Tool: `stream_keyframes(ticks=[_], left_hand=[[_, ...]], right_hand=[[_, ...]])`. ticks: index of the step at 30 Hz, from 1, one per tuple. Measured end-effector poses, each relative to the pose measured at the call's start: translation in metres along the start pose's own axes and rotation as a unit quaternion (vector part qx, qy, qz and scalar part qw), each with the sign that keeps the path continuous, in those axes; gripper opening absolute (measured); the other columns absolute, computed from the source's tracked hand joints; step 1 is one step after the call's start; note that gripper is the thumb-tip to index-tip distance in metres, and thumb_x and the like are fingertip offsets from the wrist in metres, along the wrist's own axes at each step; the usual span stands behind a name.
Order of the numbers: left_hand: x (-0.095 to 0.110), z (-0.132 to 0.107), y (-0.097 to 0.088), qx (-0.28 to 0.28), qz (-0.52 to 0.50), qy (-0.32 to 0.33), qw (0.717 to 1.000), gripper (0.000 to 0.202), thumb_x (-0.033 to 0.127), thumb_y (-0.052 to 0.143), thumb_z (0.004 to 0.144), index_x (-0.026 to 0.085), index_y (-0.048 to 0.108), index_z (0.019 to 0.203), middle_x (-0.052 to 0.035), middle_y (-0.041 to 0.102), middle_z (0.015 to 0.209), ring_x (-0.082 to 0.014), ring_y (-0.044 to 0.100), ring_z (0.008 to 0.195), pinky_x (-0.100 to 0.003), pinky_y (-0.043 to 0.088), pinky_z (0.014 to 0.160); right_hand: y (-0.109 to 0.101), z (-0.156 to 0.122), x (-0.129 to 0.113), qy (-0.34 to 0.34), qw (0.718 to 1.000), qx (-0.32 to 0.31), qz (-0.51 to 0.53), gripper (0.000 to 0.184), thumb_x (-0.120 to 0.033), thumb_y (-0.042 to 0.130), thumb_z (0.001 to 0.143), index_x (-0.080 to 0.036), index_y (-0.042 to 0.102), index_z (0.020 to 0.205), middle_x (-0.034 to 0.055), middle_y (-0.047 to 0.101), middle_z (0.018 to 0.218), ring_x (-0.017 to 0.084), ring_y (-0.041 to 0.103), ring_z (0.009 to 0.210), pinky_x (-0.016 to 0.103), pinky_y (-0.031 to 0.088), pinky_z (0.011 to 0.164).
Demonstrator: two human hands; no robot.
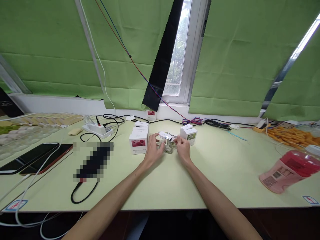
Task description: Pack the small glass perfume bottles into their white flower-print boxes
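A clear glass bottle with a silver cap [167, 146] stands upright on the table, between my two hands. Close on its left is my left hand [153, 150], thumb and forefinger apart, the thumb near or touching the glass; I cannot tell which. To the bottle's right, my right hand [183, 148] has thumb and fingertips pinched together; what they hold, if anything, is hidden. Just behind the bottle lies a white carton with raised flaps [165, 134], partly covered. White boxes with red flower pictures [138, 143] stand left of my left hand, and a white box with a green picture [191, 135] is beyond my right hand.
A pink-red bottle [287, 170] tilts at the right. On the left are phones [32, 153], a blurred dark object [95, 161] with a cable, and a power strip [97, 129]. Cables [217, 124] run along the back wall. Orange pieces [292, 136] are piled far right.
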State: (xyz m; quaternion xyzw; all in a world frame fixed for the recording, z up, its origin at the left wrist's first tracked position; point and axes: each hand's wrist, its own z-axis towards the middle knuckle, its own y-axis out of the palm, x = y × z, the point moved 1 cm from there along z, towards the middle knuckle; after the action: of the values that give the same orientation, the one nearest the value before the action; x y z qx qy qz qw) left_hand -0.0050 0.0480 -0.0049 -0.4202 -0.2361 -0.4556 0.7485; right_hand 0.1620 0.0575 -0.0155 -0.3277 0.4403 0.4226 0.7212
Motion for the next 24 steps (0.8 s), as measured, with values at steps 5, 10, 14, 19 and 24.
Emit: stream_keyframes(ticks=[5,10,14,19,24], left_hand=[[-0.002,0.003,0.000,-0.006,-0.032,-0.026,0.999,0.049,0.037,0.065,0.086,0.022,0.048,0.130,-0.0143,0.052,0.136,-0.0231,0.062,0.103,-0.038,0.057,0.078],[-0.010,0.008,0.000,-0.020,-0.091,-0.040,0.995,0.051,0.032,0.067,0.082,0.023,0.050,0.130,-0.0124,0.055,0.135,-0.0203,0.063,0.101,-0.034,0.058,0.077],[-0.012,0.012,-0.003,-0.033,-0.111,-0.043,0.992,0.047,0.029,0.063,0.083,0.024,0.057,0.129,-0.0104,0.060,0.133,-0.0191,0.065,0.099,-0.034,0.058,0.079],[-0.009,0.013,-0.004,-0.057,-0.118,-0.030,0.991,0.047,0.027,0.059,0.086,0.022,0.062,0.132,-0.0094,0.072,0.117,-0.0209,0.068,0.101,-0.033,0.058,0.078],[-0.009,0.013,-0.005,-0.045,-0.102,-0.035,0.993,0.048,0.023,0.055,0.086,0.022,0.064,0.133,-0.0102,0.072,0.123,-0.0219,0.068,0.104,-0.034,0.060,0.077]], right_hand=[[0.000,0.000,0.000,0.002,1.000,-0.007,0.000,0.062,-0.068,0.041,0.092,-0.018,0.068,0.068,0.0078,0.070,0.068,0.021,0.059,0.065,0.033,0.045,0.067],[0.001,0.000,0.002,-0.004,1.000,-0.014,0.008,0.060,-0.067,0.043,0.091,-0.017,0.068,0.071,0.0070,0.069,0.069,0.020,0.059,0.065,0.031,0.045,0.065],[0.002,0.000,0.003,-0.007,1.000,-0.027,0.011,0.056,-0.064,0.048,0.091,-0.015,0.071,0.078,0.0090,0.073,0.079,0.022,0.063,0.074,0.031,0.047,0.070],[0.006,-0.002,-0.001,-0.011,0.998,-0.058,0.022,0.057,-0.065,0.050,0.091,-0.014,0.075,0.087,0.0101,0.075,0.089,0.022,0.066,0.082,0.033,0.050,0.078],[0.010,-0.008,-0.005,-0.040,0.994,-0.104,0.019,0.051,-0.062,0.056,0.090,-0.015,0.075,0.096,0.0115,0.073,0.103,0.021,0.066,0.086,0.033,0.053,0.079]])
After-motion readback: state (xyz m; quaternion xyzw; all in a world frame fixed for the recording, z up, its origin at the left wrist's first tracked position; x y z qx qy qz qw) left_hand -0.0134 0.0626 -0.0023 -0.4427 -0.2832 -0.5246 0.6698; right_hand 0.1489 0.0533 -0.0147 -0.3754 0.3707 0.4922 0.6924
